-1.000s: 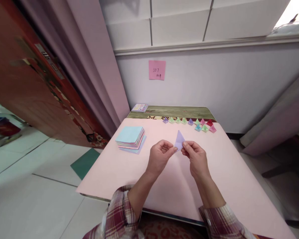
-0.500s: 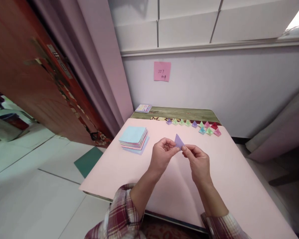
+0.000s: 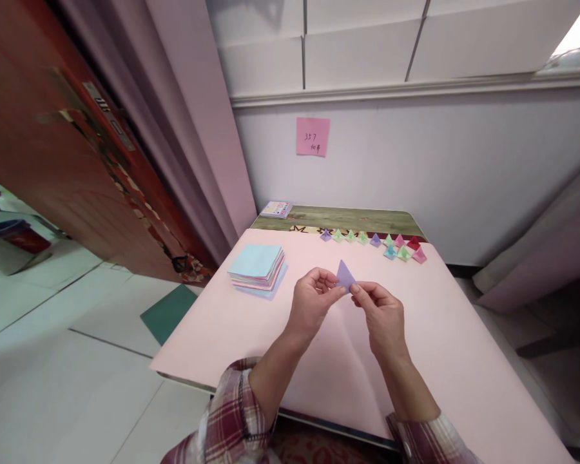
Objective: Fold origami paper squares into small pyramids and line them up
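A small purple folded paper triangle [image 3: 345, 277] is held up over the pink table covering, its point toward the wall. My left hand [image 3: 314, 296] pinches its lower left side between thumb and fingers. On the lower right corner, my right hand [image 3: 377, 312] grips it with thumb over bent fingers. Beyond the hands, several small folded paper pieces [image 3: 376, 240] in purple, green, pink, red and blue stand along the far edge. Left of my hands lies a stack of square paper sheets [image 3: 256, 263] with light blue on top.
The pink-covered table [image 3: 198, 335] meets a green wood-grain strip [image 3: 348, 216] at the back. A small printed packet [image 3: 276, 209] rests on its left end. A pink note [image 3: 312, 136] sticks to the wall. A dark green sheet [image 3: 169, 314] shows beside the table's left edge.
The whole view has shifted very slightly. Both hands keep the same hold on the purple paper, with no clear change in its fold.
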{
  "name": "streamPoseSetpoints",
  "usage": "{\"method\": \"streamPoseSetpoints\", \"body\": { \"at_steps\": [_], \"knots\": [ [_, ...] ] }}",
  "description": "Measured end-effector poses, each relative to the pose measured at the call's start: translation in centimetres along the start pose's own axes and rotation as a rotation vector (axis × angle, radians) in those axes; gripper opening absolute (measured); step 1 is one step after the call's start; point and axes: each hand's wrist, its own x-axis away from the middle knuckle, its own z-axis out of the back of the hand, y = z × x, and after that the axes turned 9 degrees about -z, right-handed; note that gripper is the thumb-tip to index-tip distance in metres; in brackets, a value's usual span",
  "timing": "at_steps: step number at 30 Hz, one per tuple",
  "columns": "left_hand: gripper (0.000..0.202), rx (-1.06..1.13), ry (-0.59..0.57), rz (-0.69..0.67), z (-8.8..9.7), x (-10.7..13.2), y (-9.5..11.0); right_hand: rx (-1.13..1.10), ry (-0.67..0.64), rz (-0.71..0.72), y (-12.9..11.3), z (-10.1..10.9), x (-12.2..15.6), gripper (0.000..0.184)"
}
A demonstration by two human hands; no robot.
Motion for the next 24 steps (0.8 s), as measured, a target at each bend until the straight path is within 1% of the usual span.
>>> {"method": "streamPoseSetpoints", "body": {
  "at_steps": [5, 12, 15, 19, 21, 24],
  "knots": [
    [0.028, -0.014, 0.040, -0.021, 0.1, -0.2, 0.0, 0.020, 0.018, 0.018, -0.3, 0.2, 0.0, 0.028],
    [0.028, 0.020, 0.009, -0.001, -0.6, -0.1, 0.0, 0.014, 0.007, 0.024, -0.1, 0.6, 0.1, 0.028],
    [0.030, 0.070, -0.014, 0.025, -1.1, 0.0, 0.2, 0.008, 0.018, 0.040, -0.2, 1.0, 0.0, 0.026],
    [0.031, 0.129, -0.055, 0.097, -1.7, 0.0, 0.9, 0.025, 0.045, 0.111, -0.8, 1.7, -0.2, 0.025],
    [0.031, 0.138, -0.066, 0.108, -2.0, 0.1, 1.3, 0.047, 0.043, 0.136, -1.3, 1.9, -0.3, 0.024],
    [0.031, 0.133, -0.037, 0.101, -2.2, 0.1, 1.3, 0.073, 0.020, 0.139, -1.7, 2.1, -0.2, 0.025]
  ]
}}
